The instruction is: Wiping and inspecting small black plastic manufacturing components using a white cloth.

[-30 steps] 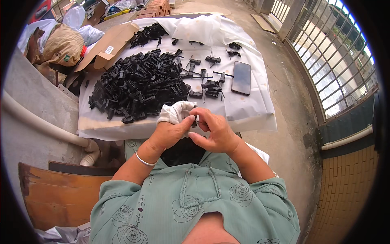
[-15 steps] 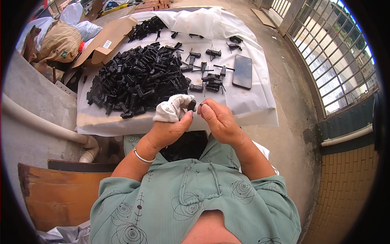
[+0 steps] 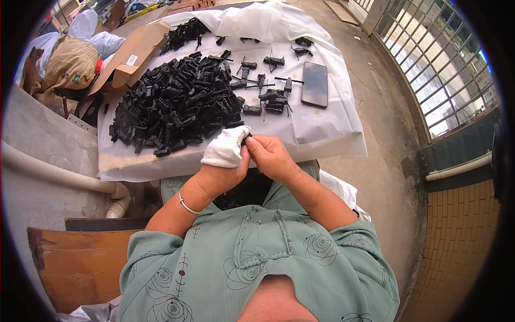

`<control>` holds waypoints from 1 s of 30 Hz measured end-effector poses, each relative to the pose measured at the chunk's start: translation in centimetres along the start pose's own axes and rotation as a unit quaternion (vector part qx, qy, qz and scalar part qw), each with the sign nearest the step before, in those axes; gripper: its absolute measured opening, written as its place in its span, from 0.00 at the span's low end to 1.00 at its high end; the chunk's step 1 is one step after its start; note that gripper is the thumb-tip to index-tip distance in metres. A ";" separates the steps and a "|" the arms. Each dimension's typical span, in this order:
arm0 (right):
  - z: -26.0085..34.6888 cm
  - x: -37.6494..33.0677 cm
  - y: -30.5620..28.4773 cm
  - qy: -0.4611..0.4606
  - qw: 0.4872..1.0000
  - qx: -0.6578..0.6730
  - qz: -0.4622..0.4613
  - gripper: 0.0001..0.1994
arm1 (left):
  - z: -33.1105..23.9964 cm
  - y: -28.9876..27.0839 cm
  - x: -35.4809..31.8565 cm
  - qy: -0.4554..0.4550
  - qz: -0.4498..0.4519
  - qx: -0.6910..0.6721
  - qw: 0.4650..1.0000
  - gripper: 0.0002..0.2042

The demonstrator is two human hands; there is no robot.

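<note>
Left hand [image 3: 222, 161] held white cloth [image 3: 226, 146] (bunched). Right hand [image 3: 271, 156] pinched small black part [image 3: 247, 140] between both hands. Best kept grip tight, close over white sheet [image 3: 332, 134]. Black pile [image 3: 177, 104] lay just ahead.

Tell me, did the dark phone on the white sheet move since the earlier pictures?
No. The phone lies at the same spot on the white sheet, just right of the small group of black parts; only the camera view has shifted.
</note>
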State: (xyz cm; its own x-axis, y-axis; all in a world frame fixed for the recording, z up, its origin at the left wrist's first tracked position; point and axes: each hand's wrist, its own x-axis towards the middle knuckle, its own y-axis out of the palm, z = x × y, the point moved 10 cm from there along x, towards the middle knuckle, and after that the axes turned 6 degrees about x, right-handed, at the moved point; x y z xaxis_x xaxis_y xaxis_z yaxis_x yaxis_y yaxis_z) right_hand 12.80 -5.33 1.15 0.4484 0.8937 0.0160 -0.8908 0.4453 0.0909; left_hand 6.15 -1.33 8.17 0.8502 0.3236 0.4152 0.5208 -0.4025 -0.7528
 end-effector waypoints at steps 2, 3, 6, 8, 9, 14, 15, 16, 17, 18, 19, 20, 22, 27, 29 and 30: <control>-0.8 0.0 -0.1 0.037 0.999 0.013 -0.014 0.14 | 0.5 0.6 -0.3 0.008 0.000 0.017 1.000 0.13; -1.1 -0.2 0.1 0.055 0.998 0.025 -0.010 0.14 | 0.7 0.9 -0.5 0.017 -0.001 0.035 0.999 0.13; -0.9 0.1 -0.8 -0.015 1.000 -0.008 -0.009 0.13 | 1.8 0.6 -0.4 -0.018 -0.058 -0.117 0.991 0.11; 1.4 -0.4 -1.2 -0.098 0.994 -0.052 -0.007 0.11 | 4.3 1.3 -0.4 -0.099 -0.066 -0.322 0.939 0.12; 1.9 -0.6 -1.3 -0.082 0.988 -0.133 0.006 0.09 | 5.3 2.2 -0.6 -0.149 -0.010 -0.386 0.910 0.13; 3.8 -1.8 -2.2 -0.185 0.959 -0.213 -0.003 0.06 | 4.8 2.1 -0.5 -0.208 0.031 -0.523 0.826 0.13; 4.0 -1.7 -2.3 -0.184 0.960 -0.212 -0.004 0.06 | 4.6 1.9 -0.4 -0.209 0.021 -0.530 0.821 0.13; 5.0 -1.8 -2.4 -0.204 0.955 -0.216 -0.014 0.05 | 4.5 2.1 -0.6 -0.211 0.021 -0.530 0.821 0.13; 5.9 -2.0 -2.4 -0.224 0.949 -0.219 -0.025 0.04 | 4.2 2.0 -0.6 -0.194 0.028 -0.473 0.859 0.14; 6.3 -1.9 -2.3 -0.223 0.949 -0.219 -0.024 0.04 | 3.8 1.9 -0.7 -0.176 0.034 -0.412 0.893 0.15; 6.4 -1.7 -2.1 -0.210 0.958 -0.196 -0.013 0.04 | 3.1 2.2 -0.9 -0.199 0.082 -0.393 0.894 0.16; 6.3 -1.5 -2.0 -0.197 0.965 -0.172 -0.001 0.05 | 2.6 1.9 -0.7 -0.198 0.085 -0.393 0.894 0.16; 5.6 -1.1 -1.8 -0.172 0.975 -0.143 0.000 0.05 | 1.1 2.6 -0.8 -0.177 0.171 -0.368 0.897 0.16; 4.6 -0.9 -1.8 -0.100 0.981 -0.168 -0.003 0.08 | 1.2 2.3 -0.6 -0.110 0.140 -0.292 0.940 0.13; 4.4 -1.2 -1.4 -0.109 0.985 -0.134 0.029 0.10 | 1.9 2.6 -0.8 -0.144 0.129 -0.320 0.927 0.13; 4.4 -1.3 -1.4 -0.109 0.985 -0.134 0.029 0.10 | 1.9 2.5 -0.8 -0.144 0.129 -0.320 0.927 0.13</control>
State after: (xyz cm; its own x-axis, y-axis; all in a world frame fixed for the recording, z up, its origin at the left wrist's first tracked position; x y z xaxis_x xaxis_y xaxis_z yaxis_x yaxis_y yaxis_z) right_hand 13.76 -7.33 5.36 0.3760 0.8979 0.2289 -0.8894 0.4190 -0.1826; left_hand 6.62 -0.98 4.95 0.9454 0.3233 0.0405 0.3194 -0.8949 -0.3117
